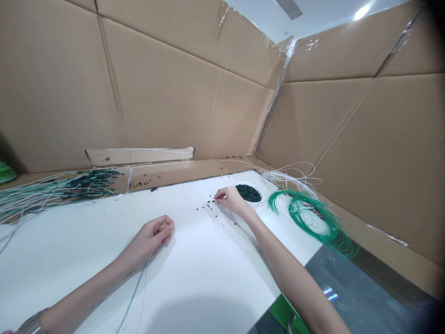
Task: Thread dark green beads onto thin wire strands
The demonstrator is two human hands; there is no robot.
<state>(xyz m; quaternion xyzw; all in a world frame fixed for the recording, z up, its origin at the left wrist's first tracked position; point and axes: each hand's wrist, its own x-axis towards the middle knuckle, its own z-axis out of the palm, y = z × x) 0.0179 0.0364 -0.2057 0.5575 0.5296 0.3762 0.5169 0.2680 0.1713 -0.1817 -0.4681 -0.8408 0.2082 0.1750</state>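
My left hand (156,234) is closed above the white table, its fingers curled in a pinch. A thin green strand (134,294) runs down from beneath it toward the front edge; the gripped part is hidden by the fingers. Farther right, my right hand (229,198) has thumb and fingertips pinched together at the table surface. Small dark beads (209,204) lie scattered at those fingertips, and whether one is between them is too small to tell. Just behind this hand stands a round white dish (263,197) heaped with dark green beads (248,192), partly covered by the hand.
At right lie coiled green strands (295,208) and loose white strands (288,175). A bundle of strands with dark beaded ends (97,181) lies at the left back. Cardboard walls (174,93) enclose the white table (194,269). A green object (6,172) stands far left.
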